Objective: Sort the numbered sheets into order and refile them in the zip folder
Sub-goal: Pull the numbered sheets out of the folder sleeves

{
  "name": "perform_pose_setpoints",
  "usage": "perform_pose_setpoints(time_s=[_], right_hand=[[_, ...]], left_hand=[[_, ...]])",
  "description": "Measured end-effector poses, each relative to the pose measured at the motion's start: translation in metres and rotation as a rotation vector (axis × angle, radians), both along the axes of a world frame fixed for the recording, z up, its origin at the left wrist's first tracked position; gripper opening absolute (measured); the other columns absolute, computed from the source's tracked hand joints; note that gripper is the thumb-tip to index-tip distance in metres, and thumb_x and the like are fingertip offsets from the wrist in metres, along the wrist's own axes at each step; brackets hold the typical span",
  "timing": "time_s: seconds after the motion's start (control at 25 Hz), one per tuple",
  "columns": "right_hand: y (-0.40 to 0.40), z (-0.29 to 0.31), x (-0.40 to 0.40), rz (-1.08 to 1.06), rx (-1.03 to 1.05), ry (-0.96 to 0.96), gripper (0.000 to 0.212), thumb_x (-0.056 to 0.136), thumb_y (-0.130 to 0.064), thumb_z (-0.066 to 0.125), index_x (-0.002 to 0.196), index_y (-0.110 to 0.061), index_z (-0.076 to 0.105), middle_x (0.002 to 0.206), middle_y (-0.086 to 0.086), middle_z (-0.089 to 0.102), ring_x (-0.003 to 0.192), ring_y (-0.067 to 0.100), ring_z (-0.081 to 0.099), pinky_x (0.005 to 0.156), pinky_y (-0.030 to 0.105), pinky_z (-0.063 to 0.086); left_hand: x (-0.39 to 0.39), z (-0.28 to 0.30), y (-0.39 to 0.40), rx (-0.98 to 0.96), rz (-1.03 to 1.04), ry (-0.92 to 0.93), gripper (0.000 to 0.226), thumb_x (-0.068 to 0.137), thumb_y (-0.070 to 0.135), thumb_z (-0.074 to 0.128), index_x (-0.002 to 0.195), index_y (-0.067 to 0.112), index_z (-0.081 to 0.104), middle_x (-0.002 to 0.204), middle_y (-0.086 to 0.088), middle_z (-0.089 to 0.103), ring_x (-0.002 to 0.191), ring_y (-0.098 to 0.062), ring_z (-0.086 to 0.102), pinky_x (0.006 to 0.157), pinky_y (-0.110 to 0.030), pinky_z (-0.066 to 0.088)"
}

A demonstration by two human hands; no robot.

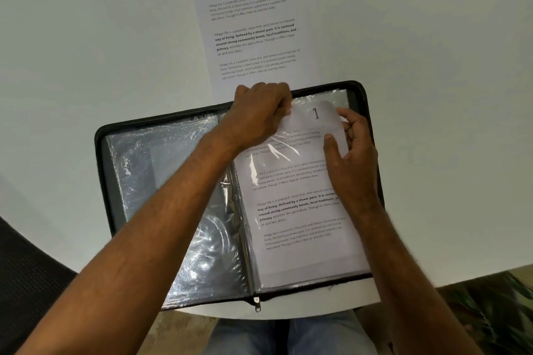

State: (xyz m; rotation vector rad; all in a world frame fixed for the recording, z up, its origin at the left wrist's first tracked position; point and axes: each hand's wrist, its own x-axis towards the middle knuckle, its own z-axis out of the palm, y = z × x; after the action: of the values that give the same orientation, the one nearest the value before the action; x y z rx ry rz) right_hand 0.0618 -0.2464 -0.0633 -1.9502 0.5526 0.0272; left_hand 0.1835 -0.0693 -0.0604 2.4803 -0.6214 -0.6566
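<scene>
While the folder (115,181) lies open on the white table (86,37), sheet 1 (300,204) sits in the clear sleeve of its right half, top edge sticking out. Left hand (256,112) crosses over and pinches the sleeve's top left corner with curled fingers. Right hand (352,147) holds the sheet's right edge, thumb on the face, fingers curled behind. Another sheet (253,23) lies just beyond the folder's far edge.

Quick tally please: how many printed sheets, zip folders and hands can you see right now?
Printed sheets: 2, the sheet marked 1 in the folder and a loose sheet on the table
Zip folders: 1
Hands: 2, left hand, right hand
Total: 5
</scene>
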Motion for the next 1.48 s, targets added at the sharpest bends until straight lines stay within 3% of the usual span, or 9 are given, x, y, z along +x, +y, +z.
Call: perform_pose_setpoints(time_s=[0.2, 0.48, 0.56, 0.72, 0.88, 0.96, 1.2, 1.36, 1.48], right_hand=[[-0.002, 0.000, -0.004, 0.015, 0.057, 0.103, 0.041, 0.102, -0.015, 0.061, 0.140, -0.020, 0.047, 0.114, -0.024, 0.055, 0.090, -0.028, 0.056, 0.064, -0.001, 0.046], [-0.004, -0.005, -0.001, -0.016, 0.045, 0.154, 0.037, 0.101, -0.023, 0.064, 0.137, -0.023, 0.054, 0.116, -0.014, 0.065, 0.091, -0.012, 0.064, 0.065, 0.004, 0.050], [-0.004, -0.006, -0.001, -0.033, 0.043, 0.167, 0.034, 0.101, -0.022, 0.064, 0.133, -0.020, 0.056, 0.116, -0.008, 0.067, 0.093, -0.004, 0.065, 0.064, 0.005, 0.051], [-0.003, -0.005, -0.004, -0.049, 0.041, 0.176, 0.029, 0.102, -0.021, 0.063, 0.130, -0.019, 0.058, 0.115, -0.006, 0.067, 0.092, -0.004, 0.063, 0.063, 0.003, 0.048], [-0.002, -0.004, -0.002, -0.065, 0.052, 0.187, 0.029, 0.102, -0.020, 0.062, 0.131, -0.019, 0.058, 0.112, -0.008, 0.066, 0.088, -0.008, 0.062, 0.061, 0.002, 0.047], [0.000, -0.003, -0.002, -0.067, 0.051, 0.183, 0.029, 0.102, -0.018, 0.062, 0.131, -0.017, 0.057, 0.112, -0.008, 0.065, 0.086, -0.009, 0.062, 0.060, 0.001, 0.047], [0.003, -0.001, -0.001, -0.071, 0.057, 0.179, 0.028, 0.101, -0.019, 0.062, 0.129, -0.018, 0.057, 0.110, -0.010, 0.066, 0.084, -0.015, 0.063, 0.061, 0.001, 0.047], [0.003, 0.000, -0.003, -0.073, 0.100, 0.168, 0.022, 0.102, -0.019, 0.061, 0.123, -0.023, 0.056, 0.108, -0.019, 0.064, 0.087, -0.020, 0.063, 0.062, 0.004, 0.049], [0.003, 0.000, -0.003, -0.075, 0.094, 0.165, 0.021, 0.102, -0.018, 0.061, 0.121, -0.025, 0.056, 0.108, -0.019, 0.065, 0.088, -0.017, 0.064, 0.062, 0.004, 0.050]], left_hand=[[0.022, 0.006, 0.007, -0.013, 0.072, -0.133, 0.009, 0.102, 0.014, 0.052, 0.097, 0.021, 0.055, 0.083, 0.009, 0.058, 0.090, -0.017, 0.051, 0.086, -0.036, 0.020], [0.053, 0.022, 0.011, -0.129, 0.198, -0.265, 0.007, 0.103, 0.014, 0.049, 0.100, 0.019, 0.053, 0.083, 0.011, 0.057, 0.085, -0.017, 0.055, 0.086, -0.036, 0.021], [0.059, 0.025, 0.016, -0.174, 0.247, -0.229, 0.005, 0.103, 0.028, 0.056, 0.103, 0.023, 0.055, 0.090, 0.013, 0.061, 0.088, -0.011, 0.057, 0.092, -0.036, 0.022], [0.061, 0.021, 0.046, -0.099, 0.451, -0.052, 0.037, 0.087, 0.058, 0.072, 0.112, 0.035, 0.060, 0.094, 0.018, 0.064, 0.088, 0.006, 0.057, 0.096, -0.035, 0.027], [0.036, 0.020, 0.068, -0.482, 0.842, 0.340, 0.043, 0.088, 0.027, 0.080, 0.125, 0.018, 0.061, 0.101, 0.003, 0.075, 0.094, -0.016, 0.075, 0.075, -0.030, 0.061], [0.017, 0.012, 0.073, -0.509, 0.889, 0.411, 0.041, 0.090, 0.018, 0.079, 0.126, 0.013, 0.060, 0.102, -0.003, 0.078, 0.095, -0.020, 0.077, 0.081, -0.039, 0.064], [-0.005, -0.005, 0.068, -0.215, 0.764, 0.145, 0.022, 0.097, 0.029, 0.071, 0.117, 0.022, 0.075, 0.093, 0.009, 0.074, 0.088, -0.013, 0.071, 0.093, -0.042, 0.058], [0.014, -0.002, 0.067, -0.374, 0.891, 0.147, 0.021, 0.099, 0.024, 0.067, 0.119, 0.022, 0.073, 0.105, 0.005, 0.075, 0.090, -0.015, 0.072, 0.086, -0.041, 0.061], [0.040, -0.002, 0.071, -0.468, 0.980, 0.101, 0.020, 0.100, 0.021, 0.065, 0.118, 0.017, 0.072, 0.103, 0.010, 0.076, 0.070, -0.016, 0.069, 0.068, -0.037, 0.061]])
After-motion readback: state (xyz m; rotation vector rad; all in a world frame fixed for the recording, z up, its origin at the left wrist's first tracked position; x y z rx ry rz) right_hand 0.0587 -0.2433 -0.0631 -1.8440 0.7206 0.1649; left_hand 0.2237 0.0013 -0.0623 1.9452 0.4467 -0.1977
